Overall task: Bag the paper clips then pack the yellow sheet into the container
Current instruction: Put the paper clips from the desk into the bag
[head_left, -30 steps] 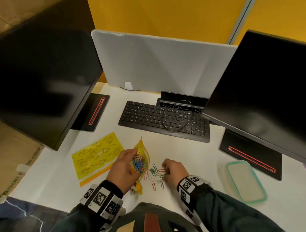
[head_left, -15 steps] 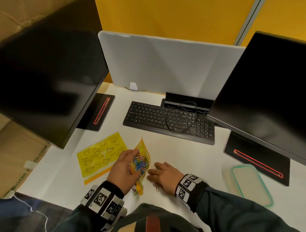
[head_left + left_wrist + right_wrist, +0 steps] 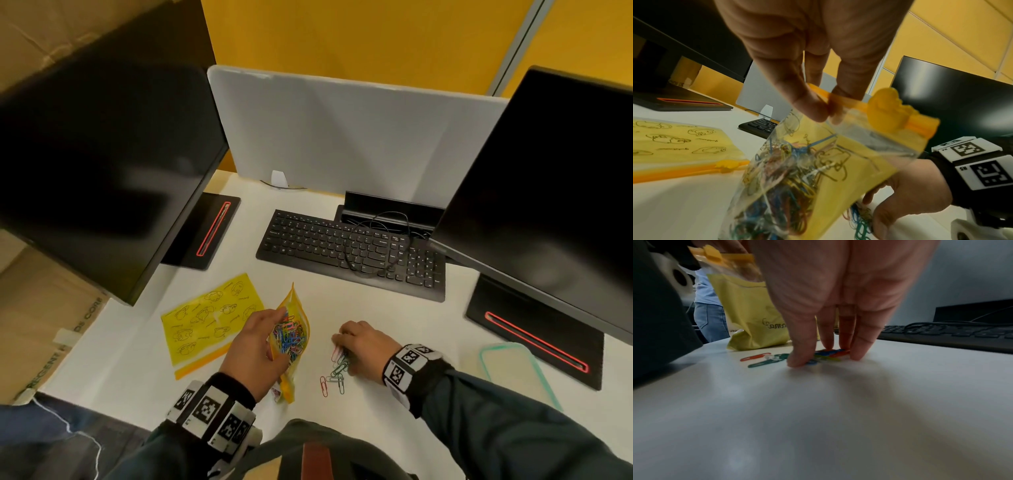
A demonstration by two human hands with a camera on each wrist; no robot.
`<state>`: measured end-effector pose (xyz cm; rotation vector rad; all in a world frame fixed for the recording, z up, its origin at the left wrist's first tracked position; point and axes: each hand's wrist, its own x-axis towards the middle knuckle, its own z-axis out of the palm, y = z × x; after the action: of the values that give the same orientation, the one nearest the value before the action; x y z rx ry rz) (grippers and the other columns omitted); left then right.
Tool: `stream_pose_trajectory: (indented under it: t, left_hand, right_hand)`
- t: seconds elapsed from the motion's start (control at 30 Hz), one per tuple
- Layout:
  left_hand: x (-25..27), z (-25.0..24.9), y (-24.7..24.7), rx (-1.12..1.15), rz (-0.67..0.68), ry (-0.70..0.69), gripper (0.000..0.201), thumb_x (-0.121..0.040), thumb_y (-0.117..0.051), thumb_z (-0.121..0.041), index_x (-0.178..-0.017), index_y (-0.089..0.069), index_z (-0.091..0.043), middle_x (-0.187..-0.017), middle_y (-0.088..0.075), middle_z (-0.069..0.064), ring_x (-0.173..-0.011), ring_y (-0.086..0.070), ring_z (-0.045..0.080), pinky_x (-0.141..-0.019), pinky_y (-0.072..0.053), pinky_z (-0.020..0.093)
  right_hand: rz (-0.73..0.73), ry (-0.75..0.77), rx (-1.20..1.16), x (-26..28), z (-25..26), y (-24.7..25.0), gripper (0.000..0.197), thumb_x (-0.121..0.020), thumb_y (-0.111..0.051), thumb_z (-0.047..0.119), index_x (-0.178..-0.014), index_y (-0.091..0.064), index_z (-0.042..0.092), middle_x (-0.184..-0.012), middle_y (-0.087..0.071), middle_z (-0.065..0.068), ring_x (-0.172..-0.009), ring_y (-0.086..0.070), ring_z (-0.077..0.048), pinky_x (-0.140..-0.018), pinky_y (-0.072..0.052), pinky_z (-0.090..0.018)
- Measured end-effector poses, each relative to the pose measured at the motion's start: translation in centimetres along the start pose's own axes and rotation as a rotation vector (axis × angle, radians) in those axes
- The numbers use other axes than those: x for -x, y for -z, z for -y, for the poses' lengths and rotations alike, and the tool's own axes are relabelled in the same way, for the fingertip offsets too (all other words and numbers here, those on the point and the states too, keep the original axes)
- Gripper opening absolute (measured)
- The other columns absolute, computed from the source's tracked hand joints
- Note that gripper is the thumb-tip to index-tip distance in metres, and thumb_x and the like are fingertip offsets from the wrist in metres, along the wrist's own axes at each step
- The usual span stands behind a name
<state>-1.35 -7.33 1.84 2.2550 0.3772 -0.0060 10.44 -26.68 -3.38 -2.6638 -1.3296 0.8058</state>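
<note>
The left hand (image 3: pixel 255 346) sits low and left of the middle in the head view, with its thumb and fingers (image 3: pixel 813 110) pinched on the orange zip strip at the top of the bag (image 3: pixel 291 342). The hand holds the bag up on its end, so the bottom rests on the white desk (image 3: pixel 376 315) and the mouth points up. The bag is yellow with a clear side, and a heap of colored paper clips shows through it. Just to the right of the bag, the right hand (image 3: pixel 363 346) lies palm down on the desk. Its fingers (image 3: pixel 857 344) are spread only a little and bent down, so the tips press on a small bunch of loose paper clips (image 3: pixel 337 371). In the right wrist view, some clips lie under the fingertips and a red one and a green one lie just to the left of them. I cannot tell if any clip is lifted off the desk. Both wrists wear bands with black and white square marks. The yellow sheet (image 3: pixel 209 322) with little drawings lies flat on the desk at the left, beside the left hand. The container (image 3: pixel 510 370), clear with a green rim, sits at the far right of the head view, well apart from both hands. A black keyboard (image 3: pixel 352 253) lies above the hands, between two dark monitors
</note>
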Motion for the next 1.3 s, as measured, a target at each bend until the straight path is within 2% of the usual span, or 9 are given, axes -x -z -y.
stream_pose_trajectory:
  t: [0.13,0.23,0.3,0.47,0.6,0.73,0.83,0.97,1.3]
  left_hand:
    - [0.1,0.0,0.1,0.002,-0.005,0.010,0.069,-0.068,-0.069,0.000,-0.130,-0.044,-0.021,-0.118,-0.039,-0.010,-0.067,-0.053,-0.002,-0.058,-0.040,0.001]
    - [0.2,0.0,0.2,-0.009,-0.009,0.015,0.069,-0.069,-0.069,-0.001,-0.130,-0.044,-0.021,-0.118,-0.039,-0.010,-0.057,-0.052,0.003,-0.058,-0.040,0.001]
    - [0.2,0.1,0.2,-0.011,-0.011,0.013,0.069,-0.069,-0.069,-0.001,-0.130,-0.044,-0.022,-0.119,-0.041,-0.009,-0.058,-0.052,0.002,-0.058,-0.040,0.001]
    - [0.0,0.1,0.1,-0.019,0.005,0.018,0.071,-0.069,-0.068,-0.001,-0.131,-0.042,-0.022,-0.118,-0.039,-0.010,-0.055,-0.051,0.010,-0.056,-0.040,0.001]
    - [-0.1,0.2,0.2,-0.007,0.003,0.009,0.071,-0.068,-0.069,-0.001,-0.131,-0.044,-0.021,-0.120,-0.040,-0.008,-0.065,-0.052,-0.005,-0.057,-0.039,0.000]
    - [0.0,0.1,0.2,-0.006,-0.005,0.015,0.070,-0.068,-0.068,0.000,-0.130,-0.044,-0.021,-0.118,-0.040,-0.009,-0.052,-0.049,0.008,-0.058,-0.040,0.002]
    - [0.1,0.1,0.2,-0.006,-0.010,0.022,0.070,-0.068,-0.068,0.000,-0.130,-0.044,-0.022,-0.118,-0.038,-0.011,-0.053,-0.049,0.008,-0.057,-0.040,0.002]
    - [0.1,0.3,0.2,0.007,-0.013,0.014,0.070,-0.068,-0.068,0.000,-0.130,-0.044,-0.021,-0.117,-0.039,-0.011,-0.066,-0.051,-0.003,-0.058,-0.040,0.002]
    - [0.1,0.7,0.0,0.013,-0.020,0.015,0.070,-0.068,-0.068,0.000,-0.130,-0.044,-0.022,-0.119,-0.041,-0.008,-0.067,-0.052,-0.003,-0.057,-0.041,0.002]
  right_hand:
    - [-0.058,0.072,-0.069,-0.5,0.8,-0.5,0.042,-0.090,-0.052,0.012,-0.132,-0.049,0.017,-0.128,-0.052,-0.007,-0.117,-0.049,-0.027,-0.097,-0.044,-0.037]
    - [-0.116,0.035,-0.167,-0.1,0.6,-0.4,0.051,-0.085,-0.059,0.013,-0.133,-0.044,0.022,-0.127,-0.050,-0.003,-0.115,-0.050,-0.023,-0.096,-0.047,-0.036]
    - [-0.126,-0.048,-0.197,0.0,0.0,-0.1,0.061,-0.080,-0.065,0.015,-0.135,-0.040,0.022,-0.128,-0.047,-0.002,-0.116,-0.048,-0.022,-0.095,-0.046,-0.035]
    - [-0.086,-0.071,-0.157,-0.2,-0.1,0.0,0.051,-0.081,-0.061,0.013,-0.131,-0.048,0.017,-0.123,-0.050,-0.004,-0.115,-0.047,-0.022,-0.094,-0.044,-0.032]
    - [-0.058,-0.012,-0.161,-0.4,0.8,0.1,0.040,-0.086,-0.058,0.016,-0.125,-0.055,0.016,-0.118,-0.055,-0.007,-0.110,-0.053,-0.025,-0.094,-0.046,-0.034]
    - [-0.047,0.102,-0.048,-0.4,1.2,0.0,0.055,-0.084,-0.062,0.021,-0.135,-0.040,0.020,-0.128,-0.047,-0.006,-0.114,-0.048,-0.026,-0.093,-0.047,-0.039]
    - [0.029,0.160,0.060,-0.9,1.6,0.1,0.061,-0.082,-0.064,0.019,-0.138,-0.037,0.018,-0.134,-0.044,-0.008,-0.117,-0.044,-0.029,-0.092,-0.047,-0.041]
    - [0.053,0.166,0.136,-1.8,2.3,0.4,0.042,-0.089,-0.056,0.016,-0.130,-0.049,0.013,-0.128,-0.049,-0.010,-0.117,-0.045,-0.030,-0.088,-0.046,-0.041]
    - [0.026,0.170,0.266,-1.4,3.3,-0.7,0.024,-0.091,-0.043,0.001,-0.113,-0.052,-0.002,-0.114,-0.054,-0.021,-0.106,-0.050,-0.037,-0.081,-0.047,-0.045]
